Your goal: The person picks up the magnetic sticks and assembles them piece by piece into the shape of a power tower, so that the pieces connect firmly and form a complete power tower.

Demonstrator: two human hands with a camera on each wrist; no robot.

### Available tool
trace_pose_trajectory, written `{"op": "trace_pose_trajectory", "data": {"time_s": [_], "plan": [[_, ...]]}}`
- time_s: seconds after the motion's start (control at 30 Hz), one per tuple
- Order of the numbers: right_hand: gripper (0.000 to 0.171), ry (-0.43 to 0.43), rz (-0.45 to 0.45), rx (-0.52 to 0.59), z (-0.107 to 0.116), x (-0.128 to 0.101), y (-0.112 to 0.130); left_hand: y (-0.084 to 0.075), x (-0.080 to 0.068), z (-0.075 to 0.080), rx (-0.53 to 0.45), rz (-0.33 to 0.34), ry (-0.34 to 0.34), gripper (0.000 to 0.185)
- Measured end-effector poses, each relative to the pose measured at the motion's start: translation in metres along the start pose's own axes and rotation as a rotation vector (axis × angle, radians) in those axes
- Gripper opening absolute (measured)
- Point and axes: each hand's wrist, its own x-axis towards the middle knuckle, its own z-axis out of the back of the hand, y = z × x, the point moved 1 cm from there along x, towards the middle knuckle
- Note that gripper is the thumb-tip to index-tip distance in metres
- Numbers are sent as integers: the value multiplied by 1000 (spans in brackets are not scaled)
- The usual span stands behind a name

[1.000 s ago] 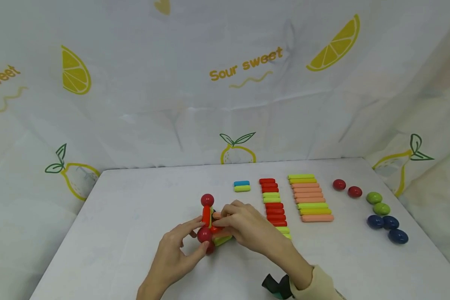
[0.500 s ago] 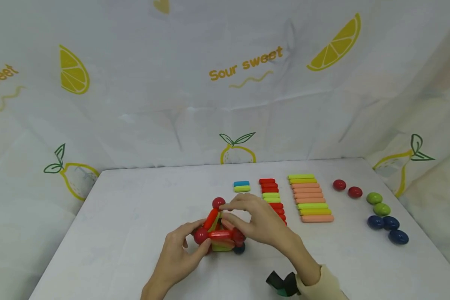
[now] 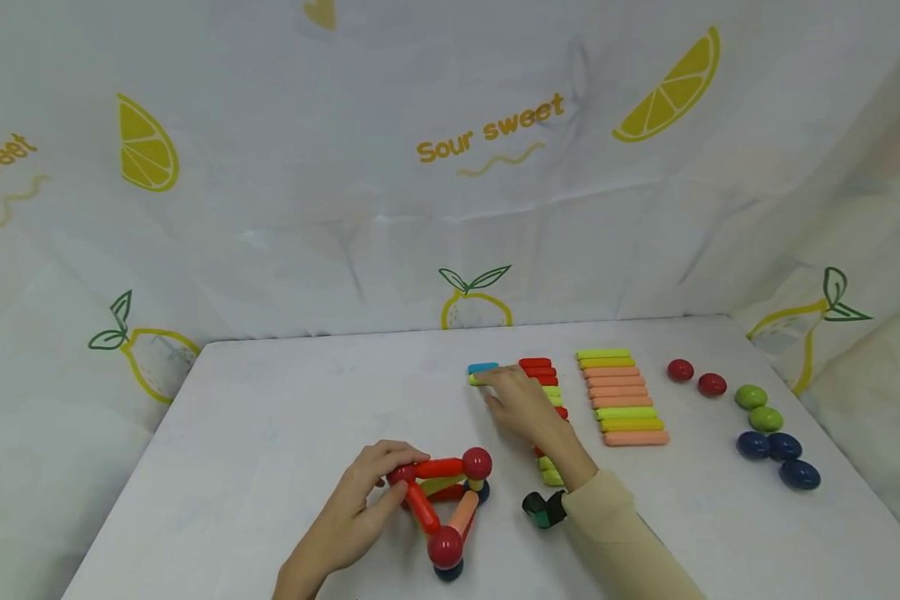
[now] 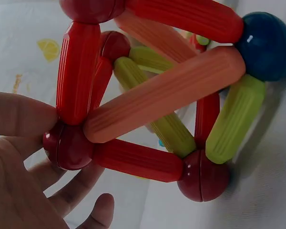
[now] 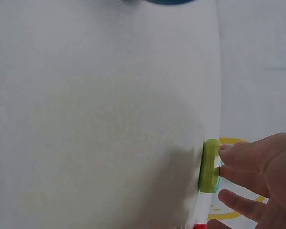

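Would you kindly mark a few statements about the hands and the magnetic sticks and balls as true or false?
1. The left hand holds the stick-and-ball frame at a red ball. True.
2. The right hand rests on the blue balls. False: its fingers touch the short green stick beside the short blue stick.
3. Two red balls lie loose on the table. True.
4. The frame contains no blue ball. False: a blue ball joins its sticks.

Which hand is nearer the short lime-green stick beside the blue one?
Right. The right hand touches the short lime-green stick; the left hand grips the stick-and-ball frame, well nearer the person.
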Motion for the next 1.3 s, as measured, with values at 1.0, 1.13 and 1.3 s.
{"op": "trace_pose_trajectory", "data": {"time_s": [1.0, 1.13, 1.3], "plan": [[36, -44, -50, 164, -1, -13, 22, -21, -21, -7, 313, 155, 32, 118], [32, -107, 62, 280, 23, -28, 34, -17, -19, -5, 273, 105, 46, 112], [31, -135, 207, 344, 50, -53, 51, -12, -15, -2, 211, 67, 69, 103]]}}
